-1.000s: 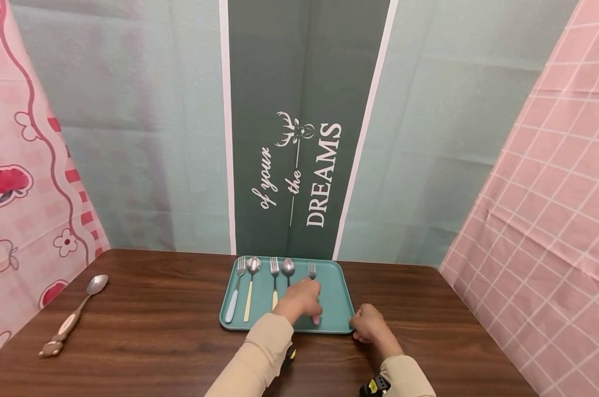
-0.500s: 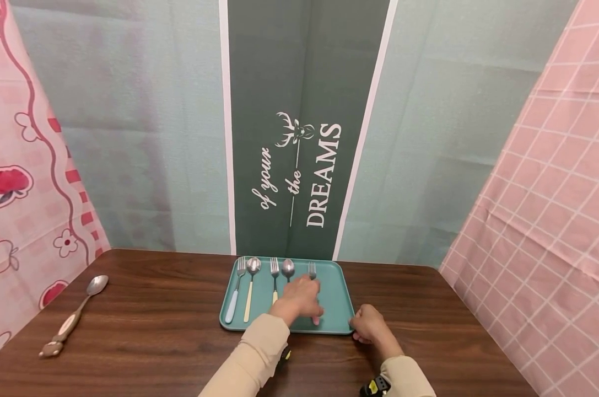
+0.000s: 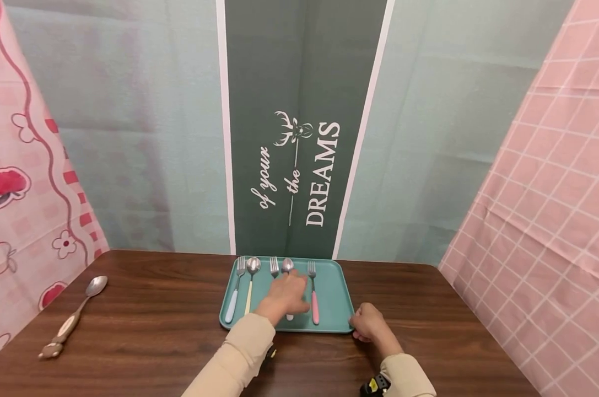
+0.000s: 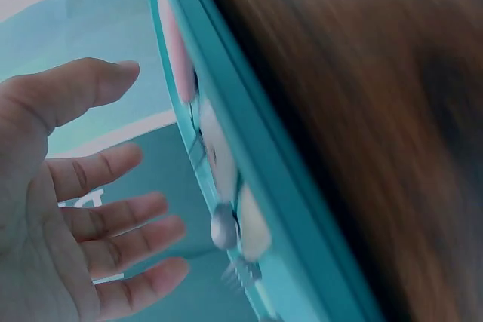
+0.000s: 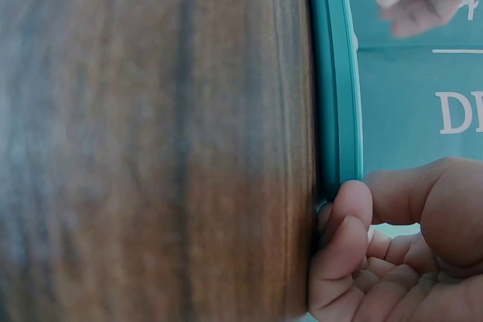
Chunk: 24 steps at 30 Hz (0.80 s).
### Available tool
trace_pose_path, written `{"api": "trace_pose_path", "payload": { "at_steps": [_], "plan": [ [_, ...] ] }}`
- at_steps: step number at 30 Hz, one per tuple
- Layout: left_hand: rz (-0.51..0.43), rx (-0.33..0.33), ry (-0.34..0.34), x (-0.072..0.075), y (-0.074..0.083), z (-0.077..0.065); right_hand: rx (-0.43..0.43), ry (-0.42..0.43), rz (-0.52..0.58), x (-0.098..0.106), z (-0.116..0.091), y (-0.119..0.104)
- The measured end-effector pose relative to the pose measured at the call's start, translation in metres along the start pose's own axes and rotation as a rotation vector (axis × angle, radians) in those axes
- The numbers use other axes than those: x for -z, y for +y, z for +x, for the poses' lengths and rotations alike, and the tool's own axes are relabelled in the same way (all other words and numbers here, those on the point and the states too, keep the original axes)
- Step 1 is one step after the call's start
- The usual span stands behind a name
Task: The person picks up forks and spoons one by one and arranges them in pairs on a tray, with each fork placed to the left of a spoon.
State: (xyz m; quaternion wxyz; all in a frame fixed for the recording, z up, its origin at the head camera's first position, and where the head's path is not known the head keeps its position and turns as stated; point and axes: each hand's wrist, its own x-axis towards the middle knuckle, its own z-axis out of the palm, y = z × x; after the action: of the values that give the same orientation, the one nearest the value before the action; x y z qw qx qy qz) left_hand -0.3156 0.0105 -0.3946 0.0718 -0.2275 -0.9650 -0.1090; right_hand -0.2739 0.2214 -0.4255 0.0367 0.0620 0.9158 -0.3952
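Note:
My left hand [image 3: 285, 295] hovers over the teal tray [image 3: 335, 292] with its fingers apart and nothing in them, as the left wrist view also shows. Beneath it, partly covered, lie a fork [image 3: 274, 266] and a pale-handled spoon [image 3: 288, 264]. Just right of that hand, a pink-handled fork [image 3: 315, 306] rests on the tray with its tines to the back. Further left on the tray are a blue-handled fork [image 3: 233, 298] and a yellow-handled spoon [image 3: 251, 281]. At the tray's front right corner, my right hand [image 3: 368, 323] pinches the rim between thumb and curled fingers.
A long spoon with an ornate handle [image 3: 67, 327] lies at the left of the brown wooden table [image 3: 145, 314]. A printed cloth [image 3: 299, 66] hangs behind the table's back edge, and pink cloths [image 3: 542, 193] flank both sides.
My left hand has moved left off the pink-handled fork, so its handle now shows, and covers more of the middle fork and spoon. My right hand stays at the tray corner.

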Motion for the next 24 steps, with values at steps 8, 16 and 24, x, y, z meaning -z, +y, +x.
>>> {"api": "trace_pose_path", "payload": {
  "at_steps": [8, 16, 24],
  "plan": [
    [0.053, 0.008, 0.009, 0.006, -0.021, -0.012, 0.004, -0.004, -0.006, 0.001, 0.0, 0.0],
    [0.084, -0.012, 0.016, 0.012, -0.041, -0.023, 0.002, -0.014, -0.014, 0.0, 0.001, 0.0],
    [-0.006, 0.007, 0.015, 0.014, -0.056, -0.027, 0.009, -0.005, -0.006, -0.001, 0.0, 0.0]
  ]
}}
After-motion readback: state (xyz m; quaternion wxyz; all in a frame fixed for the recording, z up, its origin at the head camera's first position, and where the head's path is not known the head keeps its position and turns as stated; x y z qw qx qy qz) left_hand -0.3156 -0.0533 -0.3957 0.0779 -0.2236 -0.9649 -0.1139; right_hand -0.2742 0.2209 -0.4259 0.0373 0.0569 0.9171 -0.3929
